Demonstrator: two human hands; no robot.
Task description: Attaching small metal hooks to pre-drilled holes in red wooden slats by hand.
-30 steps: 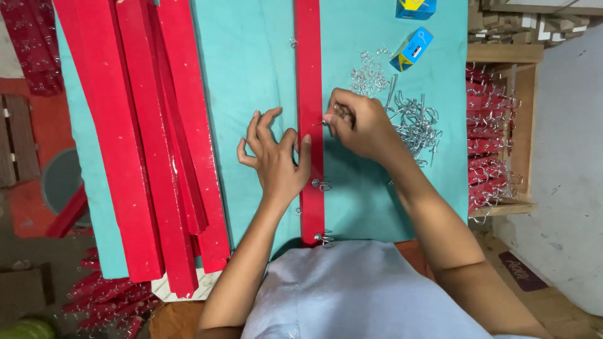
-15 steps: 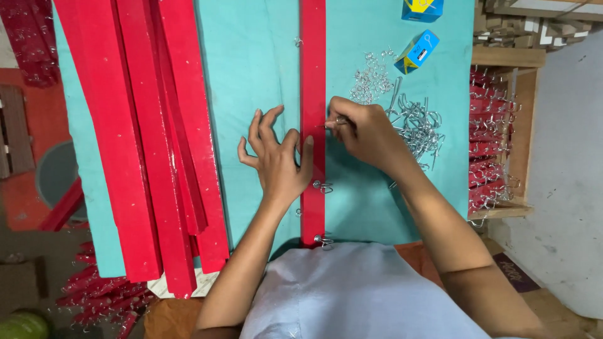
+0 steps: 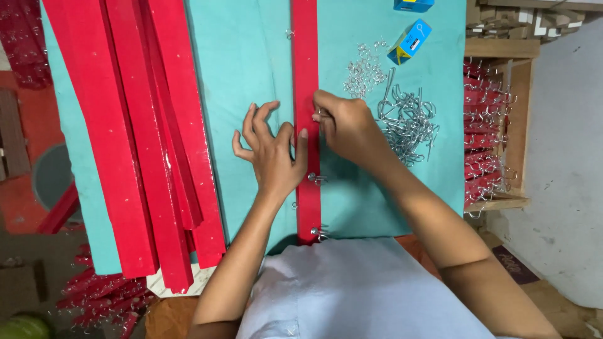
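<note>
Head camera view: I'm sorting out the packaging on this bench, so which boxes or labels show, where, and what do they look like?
Small box: on the teal cloth, top right, beyond the pile of metal hooks; rectangular, blue with yellow ends and a white label panel picturing a hook.
Second box: at the top edge, cut off; blue with yellow.

I see bright, even daylight; soft short shadows under hands; sharp centre, slight blur at edges; no glare.
</note>
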